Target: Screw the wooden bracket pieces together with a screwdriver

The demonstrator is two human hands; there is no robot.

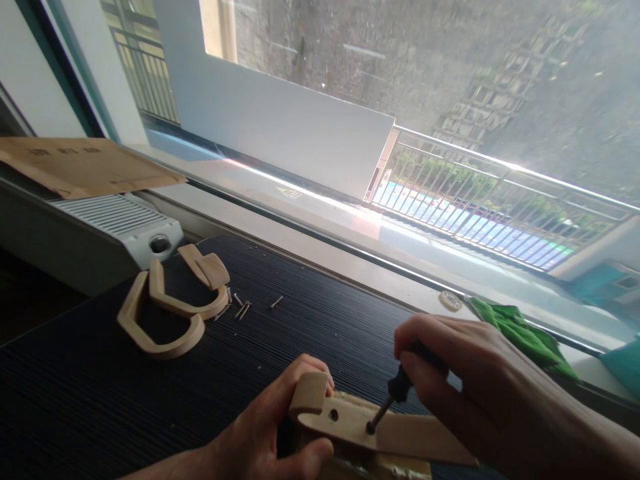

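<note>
My left hand (280,427) is closed around the curled end of a pale wooden hook (400,433), which lies on a yellowish block (400,469). One hole in the hook shows bare. Over a second hole stands the tip of a screwdriver (399,387), tilted, its dark handle gripped in my right hand (465,373). Whether a screw sits under the tip cannot be made out. Several more wooden hooks (173,348) lie at the left of the dark table, with several loose screws (243,309) beside them.
The dark ridged table (310,300) meets a window sill (320,257). On the sill lie a roll of tape (451,301) and a green cloth (525,337). At the left, a brown paper envelope (85,167) rests on a white slatted unit (120,220).
</note>
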